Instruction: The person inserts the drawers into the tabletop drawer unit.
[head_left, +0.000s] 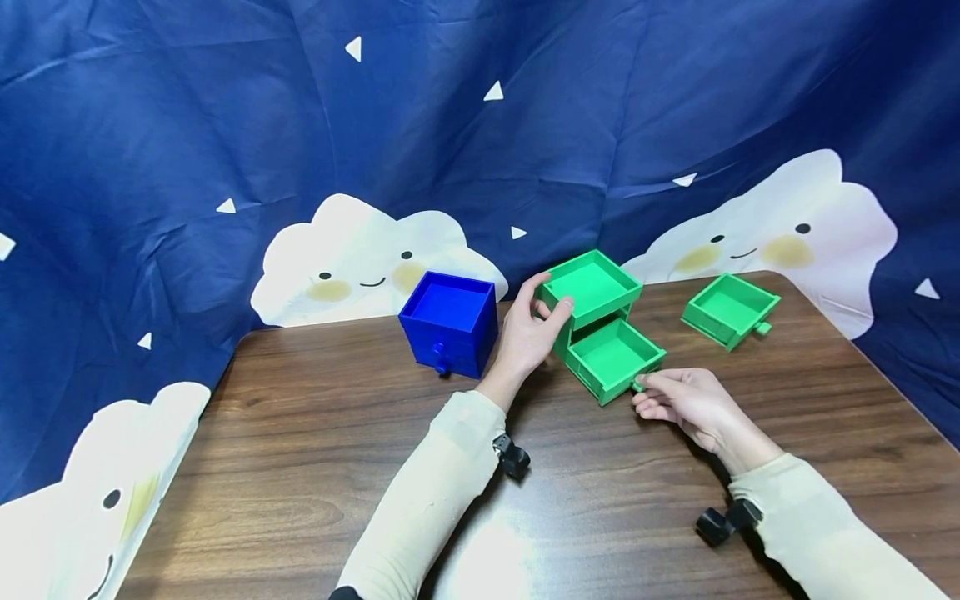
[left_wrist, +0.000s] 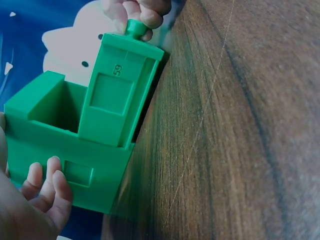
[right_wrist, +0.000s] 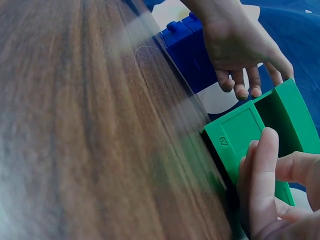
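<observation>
A small green cabinet (head_left: 591,287) with a tray-like top stands toward the back of the table. Its lower drawer (head_left: 617,357) sticks far out at the front, and the slot above that drawer gapes with no drawer in it. My left hand (head_left: 527,333) grips the cabinet's top at its left, thumb on the front rim, other fingers along the side wall. With thumb and fingertips, my right hand (head_left: 693,406) pinches the drawer's round knob (left_wrist: 135,28). A second green drawer (head_left: 729,304) lies apart on the table, right of the cabinet.
Left of my left forearm stands a blue cabinet (head_left: 450,321) with knobs on its front. The brown wooden table (head_left: 315,467) ends at the back against a blue cloth (head_left: 465,150) printed with white clouds.
</observation>
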